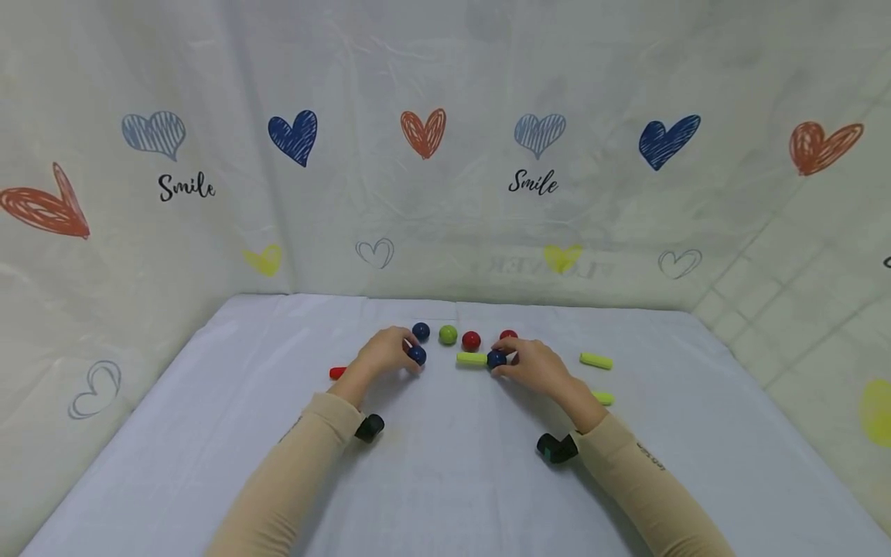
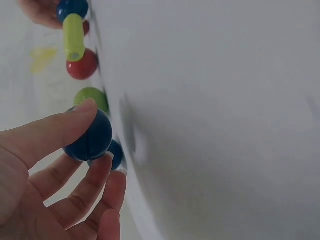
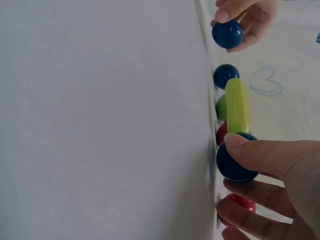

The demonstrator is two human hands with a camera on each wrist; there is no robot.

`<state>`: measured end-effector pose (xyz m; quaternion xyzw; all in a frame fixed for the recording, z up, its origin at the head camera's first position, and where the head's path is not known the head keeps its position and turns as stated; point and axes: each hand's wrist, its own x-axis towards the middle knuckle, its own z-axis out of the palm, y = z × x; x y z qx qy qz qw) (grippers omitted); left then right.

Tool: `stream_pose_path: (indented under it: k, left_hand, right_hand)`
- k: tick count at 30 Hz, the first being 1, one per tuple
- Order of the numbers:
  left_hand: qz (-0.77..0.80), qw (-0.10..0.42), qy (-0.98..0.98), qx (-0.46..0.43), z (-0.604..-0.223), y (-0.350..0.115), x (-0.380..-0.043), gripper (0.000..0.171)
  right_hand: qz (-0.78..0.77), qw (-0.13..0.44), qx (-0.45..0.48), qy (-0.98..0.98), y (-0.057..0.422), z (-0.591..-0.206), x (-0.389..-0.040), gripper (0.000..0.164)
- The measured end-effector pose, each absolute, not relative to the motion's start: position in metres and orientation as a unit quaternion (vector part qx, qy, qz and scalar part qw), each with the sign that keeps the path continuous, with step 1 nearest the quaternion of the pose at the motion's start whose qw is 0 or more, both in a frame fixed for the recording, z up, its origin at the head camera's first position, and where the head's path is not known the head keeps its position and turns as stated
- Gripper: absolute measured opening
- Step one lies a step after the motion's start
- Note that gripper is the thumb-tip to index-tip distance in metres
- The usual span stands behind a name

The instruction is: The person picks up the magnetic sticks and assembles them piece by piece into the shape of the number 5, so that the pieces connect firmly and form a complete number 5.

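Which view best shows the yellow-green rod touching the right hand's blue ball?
Right wrist: the yellow-green rod appears largest and nearly whole. Left wrist shows it smaller, free end foremost; head, smallest, sideways.

Pale backdrop [image 1: 452,209] with colourful hearts [image 1: 293,138] behind a white-covered table [image 1: 431,495].

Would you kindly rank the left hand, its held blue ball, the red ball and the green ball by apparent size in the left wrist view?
1. Left hand
2. Held blue ball
3. Red ball and green ball: unranked; they look similar, and both are partly hidden.
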<state>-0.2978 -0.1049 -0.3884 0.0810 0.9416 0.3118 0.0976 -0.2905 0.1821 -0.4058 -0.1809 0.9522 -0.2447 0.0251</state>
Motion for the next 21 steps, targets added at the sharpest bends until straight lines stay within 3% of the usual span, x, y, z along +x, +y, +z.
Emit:
stream_pose_path:
  k: [21]
  left_hand:
    - [0.322,0.114,0.934,0.105,-0.392,-0.084,-0.293,0.041]
  right_hand:
    - [-0.252,0.028,-0.186,0.949,0.176,-0.409,-0.29,0.038]
